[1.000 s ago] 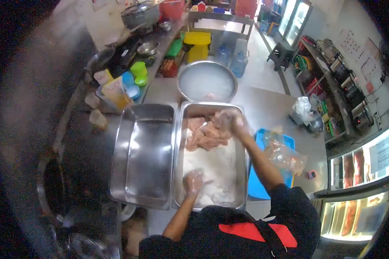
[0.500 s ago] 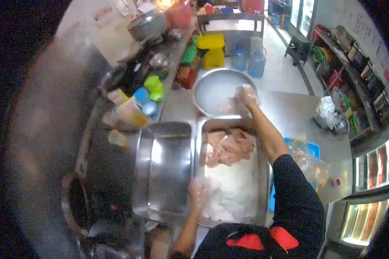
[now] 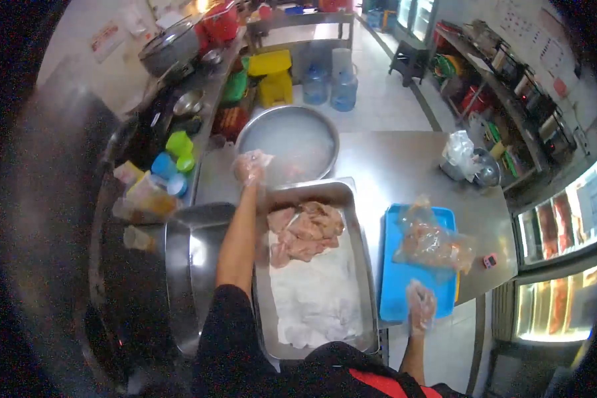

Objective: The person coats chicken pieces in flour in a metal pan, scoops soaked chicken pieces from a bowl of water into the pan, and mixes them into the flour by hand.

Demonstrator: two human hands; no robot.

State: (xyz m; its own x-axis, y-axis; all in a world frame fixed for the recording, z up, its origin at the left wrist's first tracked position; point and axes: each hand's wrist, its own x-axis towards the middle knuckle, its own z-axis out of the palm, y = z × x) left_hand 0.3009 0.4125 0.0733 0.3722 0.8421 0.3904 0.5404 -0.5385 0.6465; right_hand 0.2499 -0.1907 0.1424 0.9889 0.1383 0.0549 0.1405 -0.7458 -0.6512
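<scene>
My left hand [image 3: 251, 167], in a clear plastic glove, is at the near left rim of a wide metal bowl [image 3: 333, 149] of cloudy liquid. Its fingers appear closed around that rim, partly hidden. My right hand [image 3: 421, 306], gloved too, hovers over the near end of a blue tray [image 3: 395, 292], fingers loosely apart and nothing visible in them. On the tray lies a clear plastic bag [image 3: 434, 242] with pale contents. Between my arms, a deep steel pan [image 3: 365, 292] contains white powder [image 3: 312, 298], with pieces of raw meat [image 3: 305, 232] heaped at its far end.
Left of the pan stands another steel pan [image 3: 182, 285], partly behind my left arm. Bottles and cups [image 3: 149, 196] line the left counter. On the steel table [image 3: 391, 166] sit a white plastic bag [image 3: 459, 152] and a small pink device [image 3: 489, 261]. Water jugs [image 3: 343, 89] stand beyond the table.
The view has shifted right. My right hand has left the bowl and moved over the blue tray. My left hand has gone from beside the powder to the bowl's rim.
</scene>
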